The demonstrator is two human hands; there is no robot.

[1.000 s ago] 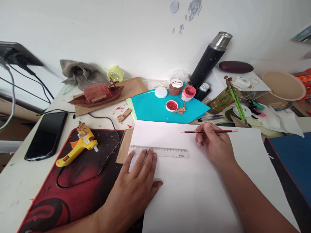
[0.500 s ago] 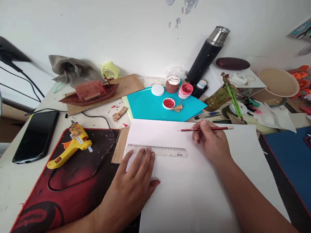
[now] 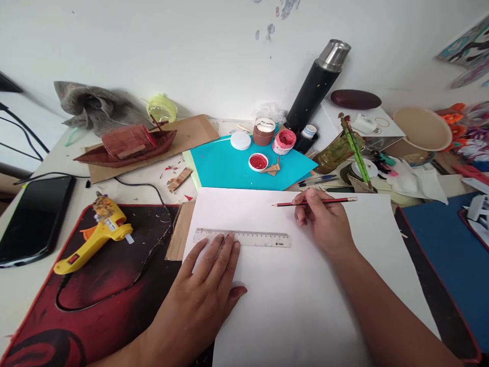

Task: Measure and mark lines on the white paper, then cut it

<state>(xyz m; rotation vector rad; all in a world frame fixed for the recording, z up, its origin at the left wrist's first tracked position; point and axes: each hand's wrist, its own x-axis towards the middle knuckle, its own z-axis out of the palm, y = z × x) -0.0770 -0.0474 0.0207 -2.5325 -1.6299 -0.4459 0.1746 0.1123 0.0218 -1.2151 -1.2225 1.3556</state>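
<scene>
A large sheet of white paper [image 3: 290, 285] lies before me, with a clear plastic ruler [image 3: 263, 239] flat on its left part. My left hand [image 3: 210, 280] lies on the ruler's left half, fingers stretched out and fingertips pressing it down, the thumb resting on the paper. To the right, my right hand [image 3: 324, 221] is closed round a red-and-black pencil [image 3: 344, 200]. The pencil is held nearly level, its sharpened tip pointing left, beyond the ruler's far edge and apart from it. No drawn line shows on the paper.
Left are a yellow glue gun [image 3: 93, 237] with its cord and a phone [image 3: 36, 219]. Behind stand a brown model boat [image 3: 130, 145], open paint pots [image 3: 284, 141] on blue card [image 3: 225, 171], and a black flask [image 3: 315, 92]. A blue mat [image 3: 443, 239] lies right.
The view has turned slightly right, so most things appear further left. Both hands keep nearly the same pose, the left on the ruler and the right round the pencil.
</scene>
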